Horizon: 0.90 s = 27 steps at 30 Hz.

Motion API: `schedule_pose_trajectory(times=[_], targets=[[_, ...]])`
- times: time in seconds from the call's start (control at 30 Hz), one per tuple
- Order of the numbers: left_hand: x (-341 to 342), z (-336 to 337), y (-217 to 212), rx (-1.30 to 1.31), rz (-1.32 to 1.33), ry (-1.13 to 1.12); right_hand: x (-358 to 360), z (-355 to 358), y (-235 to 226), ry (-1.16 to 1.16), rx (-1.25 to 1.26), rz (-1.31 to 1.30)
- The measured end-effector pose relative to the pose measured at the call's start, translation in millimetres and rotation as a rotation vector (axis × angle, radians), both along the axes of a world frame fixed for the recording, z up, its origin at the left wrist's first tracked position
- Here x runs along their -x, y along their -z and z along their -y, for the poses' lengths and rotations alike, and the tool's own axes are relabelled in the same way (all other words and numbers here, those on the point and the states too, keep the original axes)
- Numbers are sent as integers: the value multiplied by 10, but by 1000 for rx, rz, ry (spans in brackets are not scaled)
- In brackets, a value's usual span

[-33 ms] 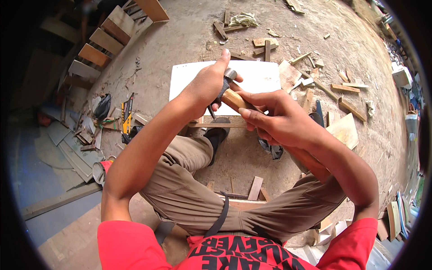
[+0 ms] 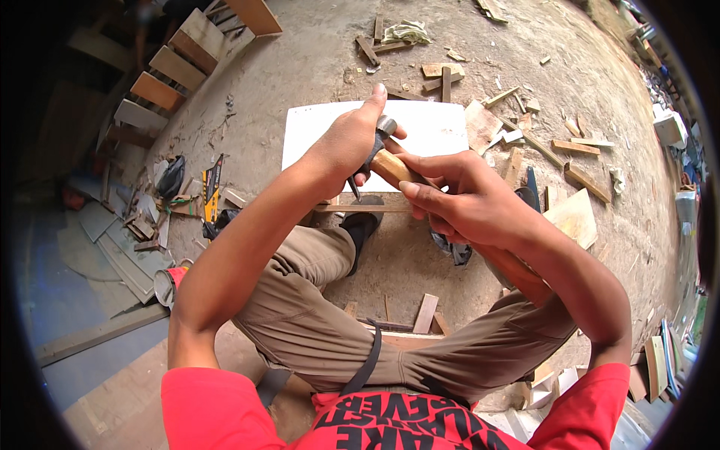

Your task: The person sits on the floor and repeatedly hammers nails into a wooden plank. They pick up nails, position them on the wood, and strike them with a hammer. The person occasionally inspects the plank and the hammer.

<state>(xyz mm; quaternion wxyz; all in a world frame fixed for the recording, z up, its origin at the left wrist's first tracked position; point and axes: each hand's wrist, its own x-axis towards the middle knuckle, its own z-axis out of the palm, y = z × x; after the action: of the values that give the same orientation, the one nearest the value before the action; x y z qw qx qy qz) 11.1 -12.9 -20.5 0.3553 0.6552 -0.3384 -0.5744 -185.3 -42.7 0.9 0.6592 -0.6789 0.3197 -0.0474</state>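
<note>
Left hand (image 2: 346, 144) partly hides hammer head (image 2: 372, 154).

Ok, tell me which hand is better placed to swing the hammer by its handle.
Right, most likely. The right hand holds the hammer's wooden handle, while the left hand is at the metal head and would probably have to shift its grip first.

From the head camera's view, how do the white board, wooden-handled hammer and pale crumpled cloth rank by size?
1. White board
2. Wooden-handled hammer, partly covered by the right hand; nearness to the camera enlarges it
3. Pale crumpled cloth, lying farther away
</note>
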Motion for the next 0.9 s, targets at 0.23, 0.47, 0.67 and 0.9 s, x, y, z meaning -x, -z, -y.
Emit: schedule_pose_trajectory(times=[0.23,0.47,0.67,0.9], targets=[[105,-77,124,13,-43,-17,95,-38,44,-31,-116,-22],[55,109,418,69,-134,33,35,76,192,-54,-5,-79],[274,333,869,-39,-282,55,144,323,451,-5,-154,-88],[561,638,1498,-21,-541,-161,662,681,478,171,-283,-33]])
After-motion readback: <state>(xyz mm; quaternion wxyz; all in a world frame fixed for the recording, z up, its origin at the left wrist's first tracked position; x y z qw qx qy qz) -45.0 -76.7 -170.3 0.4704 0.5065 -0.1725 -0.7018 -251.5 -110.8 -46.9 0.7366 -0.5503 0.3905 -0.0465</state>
